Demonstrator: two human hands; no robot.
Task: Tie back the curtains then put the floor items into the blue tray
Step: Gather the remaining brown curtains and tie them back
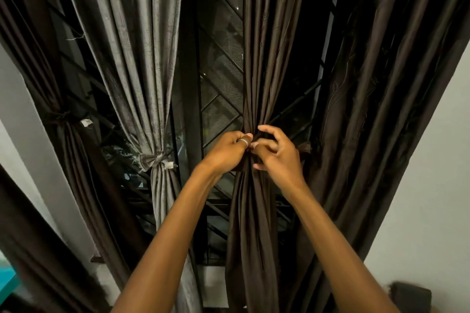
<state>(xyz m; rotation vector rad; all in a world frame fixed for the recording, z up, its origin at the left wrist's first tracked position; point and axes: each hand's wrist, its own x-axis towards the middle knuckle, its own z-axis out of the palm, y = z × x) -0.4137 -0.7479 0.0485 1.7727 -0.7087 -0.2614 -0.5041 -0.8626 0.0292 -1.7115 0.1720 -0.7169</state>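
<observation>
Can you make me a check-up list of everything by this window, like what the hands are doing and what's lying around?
Surface: nothing seen; the floor is out of view.
Job's things: grey curtain and far-left brown curtain are tied back; middle brown curtain is bunched, with a tie band end sticking out; right brown curtain hangs loose.
Clutter: teal edge at bottom left and dark thing at bottom right; cannot tell what they are.
Hands: left hand grips the bunch; right hand pinches the tie band there.
Cables: nothing seen.
Surroundings: window grille behind the curtains, pale wall on the right.
</observation>
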